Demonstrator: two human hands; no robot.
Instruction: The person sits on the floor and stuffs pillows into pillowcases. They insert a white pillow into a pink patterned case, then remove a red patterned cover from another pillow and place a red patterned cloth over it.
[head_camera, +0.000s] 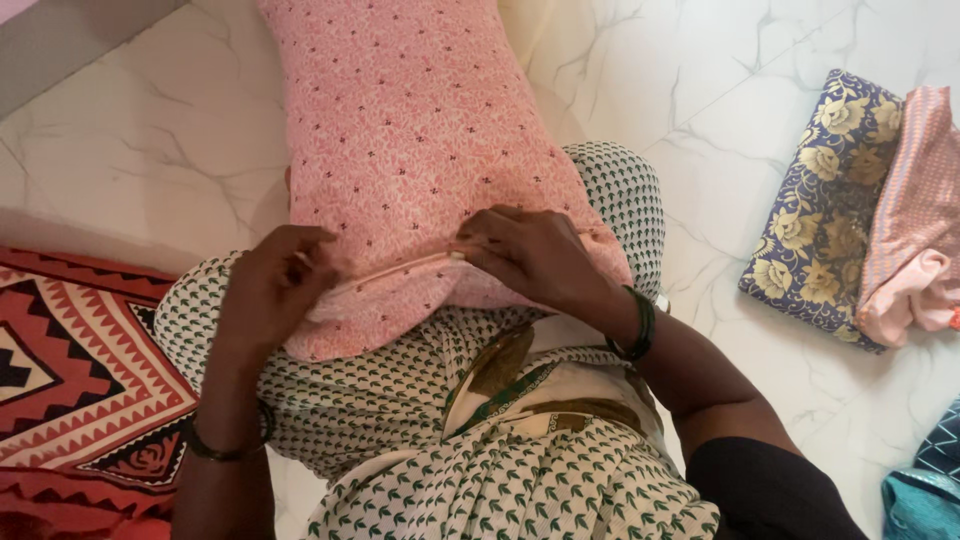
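A pink pillowcase (410, 130) with a small dark print lies across the person's lap at the middle of the view and runs up toward 12 o'clock; it bulges evenly, so a pillow fills it, though the pillow itself is hidden by the cloth. Its zipper (400, 272) runs along the near end. The left hand (270, 285), at about 9 o'clock from the zipper, is clenched on the edge of the case there. The right hand (535, 255), at 3 o'clock from it, pinches the zipper seam with bent fingers (whether it holds the slider I cannot tell). Both wrists wear dark bangles. Below the hands spreads a white garment (480, 470) with green marks. At 8 o'clock lies a red patterned mat (70, 370). At 3 o'clock, on the white marble floor (720, 90), rests a blue flowered pillow (815, 215) with a pink cloth (915, 230) draped over its right side.
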